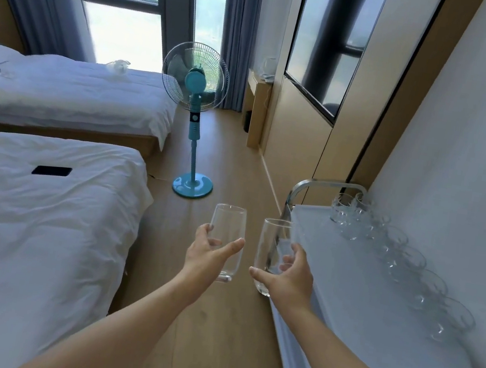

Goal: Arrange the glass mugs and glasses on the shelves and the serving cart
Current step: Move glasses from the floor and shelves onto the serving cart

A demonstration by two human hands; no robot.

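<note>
A bedroom with two white beds (39, 232) and a blue fan (194, 113) is stretching toward the windows, while the serving cart (355, 289) is standing along the wall at three o'clock. The person's left hand (208, 251) is gripping one tall glass (225, 239) upright, and the right hand (287, 277) is gripping a second glass (272, 251), also upright. The right hand is nearer the cart, its glass hanging just at the surface's near edge. A row of glass mugs (398, 257) is lining the cart's far side against the wall.
</note>
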